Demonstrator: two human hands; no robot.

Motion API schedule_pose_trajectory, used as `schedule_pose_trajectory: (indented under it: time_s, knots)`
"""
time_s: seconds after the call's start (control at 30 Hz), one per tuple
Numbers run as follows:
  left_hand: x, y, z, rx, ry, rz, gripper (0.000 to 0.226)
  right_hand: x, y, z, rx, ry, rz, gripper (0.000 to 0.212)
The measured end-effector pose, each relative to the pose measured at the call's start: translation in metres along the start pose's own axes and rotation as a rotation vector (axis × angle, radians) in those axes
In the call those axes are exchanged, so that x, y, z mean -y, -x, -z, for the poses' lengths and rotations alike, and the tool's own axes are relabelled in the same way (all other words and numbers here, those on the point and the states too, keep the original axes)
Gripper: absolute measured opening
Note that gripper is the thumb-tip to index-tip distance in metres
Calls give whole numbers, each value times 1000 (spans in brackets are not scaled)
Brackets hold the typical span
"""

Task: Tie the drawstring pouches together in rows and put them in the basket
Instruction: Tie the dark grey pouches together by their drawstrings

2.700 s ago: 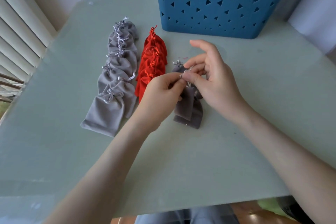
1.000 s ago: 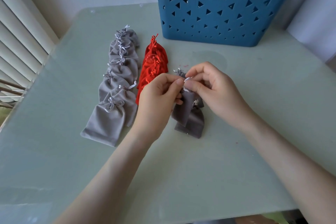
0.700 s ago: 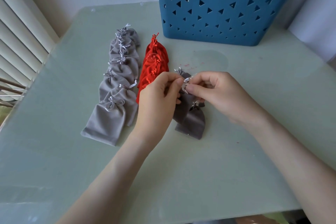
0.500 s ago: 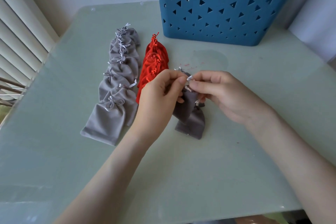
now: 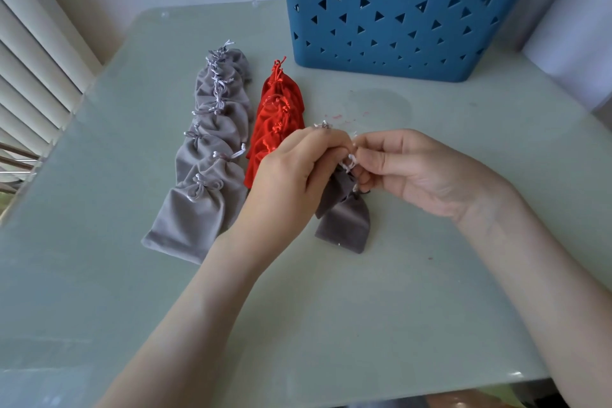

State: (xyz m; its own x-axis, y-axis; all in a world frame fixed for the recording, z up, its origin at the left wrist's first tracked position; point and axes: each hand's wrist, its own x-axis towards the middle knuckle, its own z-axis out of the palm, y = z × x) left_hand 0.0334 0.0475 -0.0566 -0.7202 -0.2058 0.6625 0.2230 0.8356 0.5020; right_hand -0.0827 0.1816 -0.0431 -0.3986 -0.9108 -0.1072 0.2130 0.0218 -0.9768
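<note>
1. I see the left hand (image 5: 291, 175) curled, its thumb and fingertips pinching the white cord (image 5: 349, 164) at the top of the dark grey pouches (image 5: 344, 225).
2. The right hand (image 5: 414, 172), fingers bent, pinches the same cord from the other side, and the fingertips of the two hands nearly meet.
3. The dark grey pouches hang just below the fingers; their lower ends lie on the table (image 5: 364, 325), partly hidden behind the left hand.
4. A red row (image 5: 281, 109) lies just left of the left hand, with a light grey row (image 5: 205, 182) beside it.
5. The blue basket (image 5: 397, 26) stands at the far edge, well apart from both hands.
</note>
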Motion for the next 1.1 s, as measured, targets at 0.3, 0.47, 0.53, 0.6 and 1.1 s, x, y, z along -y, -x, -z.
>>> schedule_pose_trajectory:
  time_s: [0.3, 0.47, 0.53, 0.6, 1.1]
  knots:
    - [-9, -1, 3, 34, 290, 344, 11, -1, -2, -8, -150, 353, 109, 6]
    - [-9, -3, 4, 65, 517, 611, 9, -5, -4, -10, -235, 439, 155, 11]
    - [-7, -3, 5, 110, 484, 645, 5, -7, -4, -12, -267, 479, 177, 10]
    - [-6, -3, 6, 142, 435, 659, 5, -9, -5, -14, -307, 511, 190, 9]
    - [-4, 0, -7, 38, 185, 554, 12, -6, -7, -19, -281, 466, 179, 21]
